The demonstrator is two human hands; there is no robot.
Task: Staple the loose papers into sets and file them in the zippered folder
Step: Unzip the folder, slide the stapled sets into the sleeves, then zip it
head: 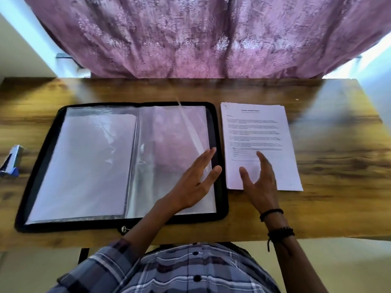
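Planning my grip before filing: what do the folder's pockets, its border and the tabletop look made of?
Folder pockets: clear glossy plastic film, going by glare and wrinkles. Folder border: black, matte, probably fabric. Tabletop: wood grain with a soft sheen; solid wood or laminate, cannot tell.

That brown wood-grain worktop (328, 166) has a smooth, slightly shiny finish. The black zippered folder (63, 226) looks like woven cloth round its rim, with a small shiny metal zipper pull (123, 228) at 6 o'clock. Its clear plastic sleeves (95, 166) are super glossy, glare everywhere. At 3 o'clock the white printed paper stack (258, 127) is matt. At 12 the pink patterned curtain (201, 39) is crinkly cloth, and at 9 the blue-and-white stapler (11, 159) looks plastic.
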